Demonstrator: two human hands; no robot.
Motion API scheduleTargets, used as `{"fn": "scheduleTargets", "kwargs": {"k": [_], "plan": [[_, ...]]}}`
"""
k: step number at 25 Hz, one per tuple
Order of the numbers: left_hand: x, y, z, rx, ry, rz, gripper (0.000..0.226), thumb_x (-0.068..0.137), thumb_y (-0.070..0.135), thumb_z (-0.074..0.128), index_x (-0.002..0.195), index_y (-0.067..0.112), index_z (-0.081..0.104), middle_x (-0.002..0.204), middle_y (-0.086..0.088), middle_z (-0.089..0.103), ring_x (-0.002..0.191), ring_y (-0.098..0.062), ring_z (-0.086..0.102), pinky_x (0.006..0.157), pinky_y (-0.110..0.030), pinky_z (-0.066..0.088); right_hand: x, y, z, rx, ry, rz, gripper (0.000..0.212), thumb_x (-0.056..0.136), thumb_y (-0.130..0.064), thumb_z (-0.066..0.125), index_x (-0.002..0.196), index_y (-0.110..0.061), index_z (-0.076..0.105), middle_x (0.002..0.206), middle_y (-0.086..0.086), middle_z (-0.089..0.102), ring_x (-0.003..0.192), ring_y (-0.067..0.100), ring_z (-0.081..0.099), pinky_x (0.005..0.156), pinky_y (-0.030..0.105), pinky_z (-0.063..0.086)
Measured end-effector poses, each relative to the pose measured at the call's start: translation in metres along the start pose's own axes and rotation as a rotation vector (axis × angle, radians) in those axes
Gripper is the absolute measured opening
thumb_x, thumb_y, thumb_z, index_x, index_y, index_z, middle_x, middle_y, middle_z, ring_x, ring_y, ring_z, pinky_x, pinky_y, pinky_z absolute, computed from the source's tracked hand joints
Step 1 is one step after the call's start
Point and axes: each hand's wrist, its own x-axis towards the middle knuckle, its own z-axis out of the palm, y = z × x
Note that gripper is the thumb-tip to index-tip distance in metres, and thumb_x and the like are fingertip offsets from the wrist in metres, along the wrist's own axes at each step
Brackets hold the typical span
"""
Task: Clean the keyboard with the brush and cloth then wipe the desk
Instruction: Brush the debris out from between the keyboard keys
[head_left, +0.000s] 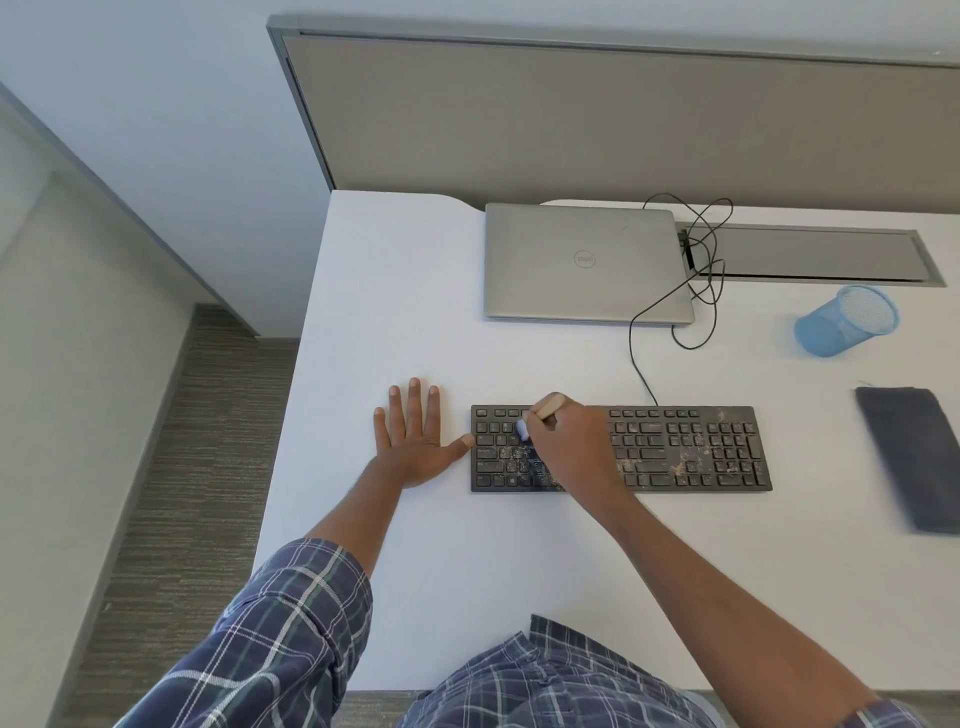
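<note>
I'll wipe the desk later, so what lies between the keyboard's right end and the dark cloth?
Nothing. In the head view, the stretch of desk between the keyboard and the dark cloth is bare.

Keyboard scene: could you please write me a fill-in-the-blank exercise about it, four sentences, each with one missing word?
1. The right hand holds the brush on the ___ half of the keyboard.
2. The left hand rests flat on the ___, beside the keyboard.
3. The Dell laptop behind the keyboard is ___.
4. The dark cloth lies to the ___ of the keyboard.

Missing words: left; desk; closed; right.
</note>
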Motion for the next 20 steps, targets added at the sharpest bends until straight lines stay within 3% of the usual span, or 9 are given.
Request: {"fn": "scheduleTargets", "kwargs": {"k": [3, 8, 11, 14, 16, 20], "plan": [[0.000, -0.002, 0.004, 0.010, 0.031, 0.007, 0.104, 0.097, 0.088, 0.021, 0.160, 0.029, -0.037, 0.158, 0.001, -0.057, 0.147, -0.030, -0.053, 0.125, -0.058, -0.026, -0.005, 0.008, 0.008, -0.104, -0.018, -0.006, 0.021, 0.099, -0.031, 0.065, 0.083, -0.021, 0.074, 0.063, -0.007, 0.069, 0.056, 0.016, 0.062, 0.052, 0.029, 0.043], [0.001, -0.005, 0.008, 0.009, 0.058, 0.034, 0.103, 0.098, 0.087, 0.020, 0.157, 0.030, -0.041, 0.155, 0.000, -0.060, 0.144, -0.031, -0.055, 0.124, -0.058, -0.028, -0.015, 0.016, 0.002, -0.126, -0.061, 0.020, 0.019, 0.100, -0.030, 0.065, 0.087, -0.021, 0.076, 0.062, -0.004, 0.068, 0.053, 0.015, 0.062, 0.053, 0.033, 0.052], [0.003, -0.011, 0.013, 0.004, 0.099, 0.057, 0.105, 0.096, 0.088, 0.018, 0.160, 0.027, -0.039, 0.156, -0.001, -0.060, 0.145, -0.031, -0.055, 0.124, -0.059, -0.027, -0.005, 0.008, -0.003, -0.030, 0.004, 0.002, 0.017, 0.099, -0.027, 0.067, 0.084, -0.023, 0.075, 0.065, -0.014, 0.067, 0.053, 0.007, 0.059, 0.051, 0.024, 0.048], [0.003, -0.017, 0.020, 0.014, 0.151, 0.092, 0.119, 0.077, 0.102, -0.002, 0.162, 0.026, -0.038, 0.158, -0.001, -0.059, 0.148, -0.032, -0.052, 0.126, -0.062, -0.022, 0.002, 0.000, -0.001, 0.003, 0.022, -0.028, 0.017, 0.098, -0.028, 0.067, 0.084, -0.023, 0.074, 0.067, -0.018, 0.066, 0.055, 0.003, 0.058, 0.050, 0.017, 0.042], [0.002, -0.022, 0.022, 0.025, 0.186, 0.140, 0.130, 0.063, 0.107, -0.012, 0.163, 0.027, -0.035, 0.159, -0.003, -0.057, 0.148, -0.034, -0.052, 0.126, -0.062, -0.021, -0.001, -0.001, 0.005, -0.055, -0.001, -0.040, 0.017, 0.099, -0.029, 0.066, 0.086, -0.022, 0.074, 0.063, -0.014, 0.065, 0.055, 0.008, 0.060, 0.052, 0.023, 0.046], [-0.003, -0.029, 0.020, 0.054, 0.170, 0.246, 0.133, 0.059, 0.114, 0.008, 0.163, 0.040, -0.033, 0.158, -0.004, -0.059, 0.145, -0.037, -0.055, 0.124, -0.067, -0.020, -0.010, 0.006, 0.014, -0.211, -0.052, -0.027, 0.022, 0.100, -0.039, 0.063, 0.091, -0.023, 0.074, 0.065, -0.003, 0.068, 0.064, 0.022, 0.066, 0.060, 0.037, 0.057]]}}
